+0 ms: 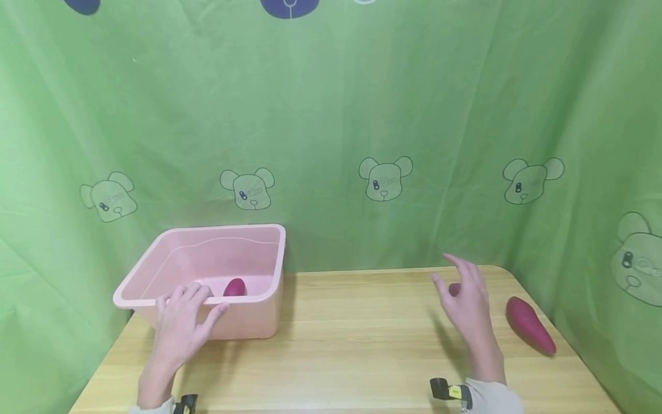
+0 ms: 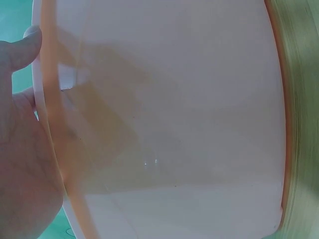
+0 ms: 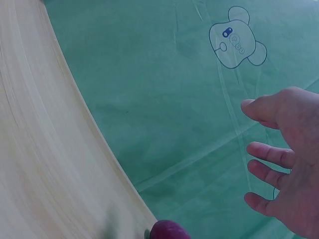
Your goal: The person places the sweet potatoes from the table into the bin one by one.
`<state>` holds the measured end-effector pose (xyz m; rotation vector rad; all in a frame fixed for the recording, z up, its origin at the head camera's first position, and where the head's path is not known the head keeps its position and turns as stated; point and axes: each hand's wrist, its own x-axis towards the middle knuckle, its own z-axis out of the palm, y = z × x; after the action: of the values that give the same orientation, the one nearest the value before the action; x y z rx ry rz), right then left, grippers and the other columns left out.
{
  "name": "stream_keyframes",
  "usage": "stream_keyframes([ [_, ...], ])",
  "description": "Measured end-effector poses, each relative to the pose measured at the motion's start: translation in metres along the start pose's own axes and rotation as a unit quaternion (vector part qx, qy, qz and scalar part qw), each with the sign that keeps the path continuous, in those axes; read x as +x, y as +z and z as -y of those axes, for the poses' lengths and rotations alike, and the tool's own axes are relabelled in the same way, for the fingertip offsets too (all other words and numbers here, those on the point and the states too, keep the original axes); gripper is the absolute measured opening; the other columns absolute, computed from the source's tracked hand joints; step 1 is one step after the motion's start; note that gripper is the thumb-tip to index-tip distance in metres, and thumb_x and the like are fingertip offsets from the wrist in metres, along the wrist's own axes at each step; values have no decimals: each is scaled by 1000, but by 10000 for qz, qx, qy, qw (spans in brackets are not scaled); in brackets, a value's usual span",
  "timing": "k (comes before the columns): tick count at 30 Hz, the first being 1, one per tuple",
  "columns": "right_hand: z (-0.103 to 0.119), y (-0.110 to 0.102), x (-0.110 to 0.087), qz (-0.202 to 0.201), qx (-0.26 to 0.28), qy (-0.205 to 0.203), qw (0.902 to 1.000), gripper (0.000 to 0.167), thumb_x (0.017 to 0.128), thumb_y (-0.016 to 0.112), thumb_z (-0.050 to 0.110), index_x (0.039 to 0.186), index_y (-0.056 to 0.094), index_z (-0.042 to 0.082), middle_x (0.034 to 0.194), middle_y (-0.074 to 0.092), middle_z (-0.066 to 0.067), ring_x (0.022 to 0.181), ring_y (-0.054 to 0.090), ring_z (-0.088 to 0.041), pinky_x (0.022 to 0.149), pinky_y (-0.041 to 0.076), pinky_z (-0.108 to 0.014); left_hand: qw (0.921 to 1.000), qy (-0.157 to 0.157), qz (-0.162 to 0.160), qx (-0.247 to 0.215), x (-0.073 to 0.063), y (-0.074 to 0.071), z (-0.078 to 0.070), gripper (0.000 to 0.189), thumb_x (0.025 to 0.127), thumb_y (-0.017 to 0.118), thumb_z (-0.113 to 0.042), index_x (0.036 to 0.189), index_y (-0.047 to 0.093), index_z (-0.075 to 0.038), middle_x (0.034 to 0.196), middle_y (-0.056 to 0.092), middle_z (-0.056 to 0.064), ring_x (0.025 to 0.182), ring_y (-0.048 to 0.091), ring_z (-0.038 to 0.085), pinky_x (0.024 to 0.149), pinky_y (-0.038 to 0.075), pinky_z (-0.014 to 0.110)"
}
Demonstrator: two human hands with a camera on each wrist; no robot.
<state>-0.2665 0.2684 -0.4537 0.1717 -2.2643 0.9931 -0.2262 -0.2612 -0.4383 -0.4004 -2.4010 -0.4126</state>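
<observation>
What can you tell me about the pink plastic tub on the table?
The pink rectangular plastic tub looks smooth and slightly glossy, with a rolled rim, sloping walls and rounded corners. It stands upright at the back left of the light wooden table. One purple sweet potato lies inside. The left hand rests on its near rim.

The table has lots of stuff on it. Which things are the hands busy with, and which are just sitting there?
Busy with:
pink tub, left hand rests on its rim
sweet potato partly hidden behind open right hand

Just there:
sweet potato in the tub
big sweet potato
green curtain
</observation>
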Motion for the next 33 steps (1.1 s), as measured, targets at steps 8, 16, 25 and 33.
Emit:
stream_keyframes([
  [8, -8, -2, -3, -3, -67, 240, 9997, 53, 96, 71, 14, 145, 52, 3, 145, 47, -29, 132, 40, -51, 106, 26, -73, 10000, -18, 19, 19, -1, 1, 0, 30, 92, 70, -42, 89, 59, -15, 95, 62, 4, 91, 52, 28, 84, 30, 53],
  [16, -17, -6, -8, -17, -135, 554, 9984, 54, 97, 71, 14, 146, 50, 3, 144, 47, -29, 132, 40, -53, 105, 26, -74, 10000, -27, 47, 17, -2, -1, -1, 29, 93, 70, -41, 89, 58, -15, 95, 62, 4, 91, 52, 28, 84, 29, 53],
  [25, -25, -12, -12, 9, -141, 1015, 9947, 55, 99, 67, 15, 149, 47, 5, 149, 44, -28, 137, 36, -51, 109, 23, -73, 10000, -30, 83, 47, -1, -1, -1, 30, 93, 69, -42, 90, 58, -14, 97, 63, 5, 93, 53, 29, 84, 30, 53],
  [33, -39, -12, -12, 7, -272, 1249, 9918, 55, 99, 67, 16, 149, 47, 4, 149, 43, -28, 138, 34, -53, 111, 20, -71, 10000, -23, 37, 25, 0, -1, -1, 29, 93, 69, -42, 88, 58, -15, 95, 62, 5, 92, 53, 29, 83, 30, 52],
])
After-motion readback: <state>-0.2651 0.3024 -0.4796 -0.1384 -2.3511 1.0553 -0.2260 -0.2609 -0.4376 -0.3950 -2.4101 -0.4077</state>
